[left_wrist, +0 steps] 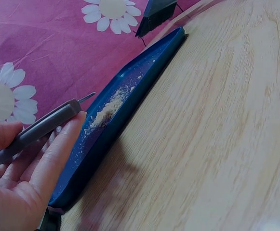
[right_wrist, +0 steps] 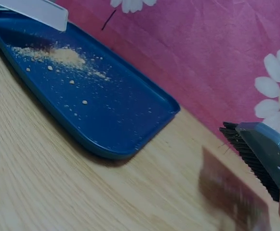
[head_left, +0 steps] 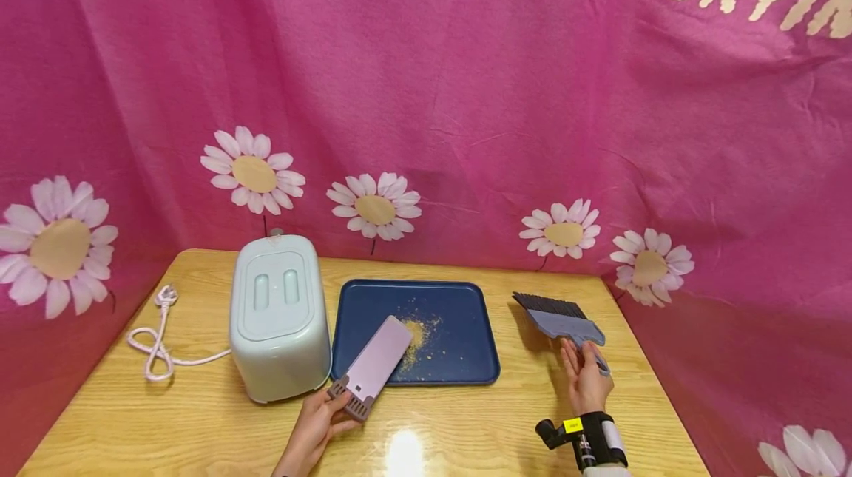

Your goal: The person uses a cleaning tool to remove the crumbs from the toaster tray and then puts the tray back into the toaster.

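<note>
My left hand (head_left: 318,421) grips the slotted brown end of a flat, pale mauve crumb tray (head_left: 379,360). The crumb tray slants over the left part of a dark blue serving tray (head_left: 466,325). On the blue tray lies a heap of tan crumbs (head_left: 417,336), with specks scattered around it, also plain in the left wrist view. To the right, my right hand (head_left: 588,381) holds a blue-grey hand brush (head_left: 566,325) by its handle. Its dark bristles (right_wrist: 248,156) point left, raised above the table, and a shadow falls below.
A pale mint toaster (head_left: 279,344), its slots covered by a lid, stands left of the blue tray. Its white cord and plug (head_left: 160,336) lie on the wooden table (head_left: 452,432). A pink curtain (head_left: 452,92) with daisies hangs behind and along both sides.
</note>
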Available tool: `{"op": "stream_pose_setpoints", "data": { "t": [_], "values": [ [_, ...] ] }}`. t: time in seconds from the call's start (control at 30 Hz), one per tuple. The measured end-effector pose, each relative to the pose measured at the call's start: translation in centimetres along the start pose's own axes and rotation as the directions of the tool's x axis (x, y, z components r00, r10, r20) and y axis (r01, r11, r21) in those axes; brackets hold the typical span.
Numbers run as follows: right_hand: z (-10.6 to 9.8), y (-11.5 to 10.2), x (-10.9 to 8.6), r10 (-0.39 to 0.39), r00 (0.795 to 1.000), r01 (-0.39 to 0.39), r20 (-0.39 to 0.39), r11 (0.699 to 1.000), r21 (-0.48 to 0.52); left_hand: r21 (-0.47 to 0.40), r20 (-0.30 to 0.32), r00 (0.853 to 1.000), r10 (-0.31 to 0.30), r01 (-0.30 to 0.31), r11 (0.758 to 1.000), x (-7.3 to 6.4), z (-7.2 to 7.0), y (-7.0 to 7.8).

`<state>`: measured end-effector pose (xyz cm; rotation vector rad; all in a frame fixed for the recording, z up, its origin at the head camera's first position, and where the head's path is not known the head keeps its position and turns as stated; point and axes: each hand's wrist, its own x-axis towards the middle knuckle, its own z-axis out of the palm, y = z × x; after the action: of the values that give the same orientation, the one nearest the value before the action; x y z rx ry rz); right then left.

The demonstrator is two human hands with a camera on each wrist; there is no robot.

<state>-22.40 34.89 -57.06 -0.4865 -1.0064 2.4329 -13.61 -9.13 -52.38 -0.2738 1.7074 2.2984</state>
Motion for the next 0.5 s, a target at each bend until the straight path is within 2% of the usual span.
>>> {"op": "stream_pose_setpoints", "data": {
  "t": [0.1, 0.2, 0.3, 0.37, 0.4, 0.43, 0.47, 0.5],
  "values": [
    [1.3, -0.1, -1.2, 0.022, 0.999, -0.019, 0.037, 0.998, -0.067, -0.002, 0.000, 1.000, -0.004, 0.004, 1.000, 0.0, -0.1, 0.0],
    [1.5, 0.3, -1.5, 0.024, 0.999, -0.019, 0.046, 0.993, -0.121, 0.001, -0.001, 1.000, -0.008, 0.008, 1.000, 0.0, -0.1, 0.1],
    [1.0, 1.2, -0.8, 0.015, 1.000, -0.013, 0.010, 0.989, -0.149, 0.003, 0.001, 1.000, -0.010, 0.010, 1.000, 0.0, -0.2, 0.1],
    [0.9, 1.6, -0.5, -0.030, 0.998, 0.015, -0.056, 0.971, -0.238, -0.002, 0.007, 1.000, -0.014, 0.014, 1.000, 0.1, -0.3, 0.1],
    [1.1, 1.6, -0.7, -0.061, 0.994, 0.030, -0.089, 0.948, -0.315, -0.006, 0.009, 1.000, -0.016, 0.016, 1.000, 0.1, -0.3, 0.0],
    [1.5, 1.5, -1.0, -0.096, 0.988, 0.038, -0.120, 0.909, -0.416, -0.011, 0.010, 1.000, -0.017, 0.017, 1.000, 0.1, -0.3, 0.0],
    [2.1, 1.3, -1.4, -0.142, 0.979, 0.041, -0.149, 0.842, -0.538, -0.016, 0.012, 1.000, -0.019, 0.019, 1.000, 0.1, -0.4, 0.0],
    [2.6, 0.9, -2.0, -0.188, 0.969, 0.035, -0.161, 0.748, -0.662, -0.019, 0.016, 1.000, -0.020, 0.021, 1.000, 0.1, -0.4, 0.0]
  ]
}}
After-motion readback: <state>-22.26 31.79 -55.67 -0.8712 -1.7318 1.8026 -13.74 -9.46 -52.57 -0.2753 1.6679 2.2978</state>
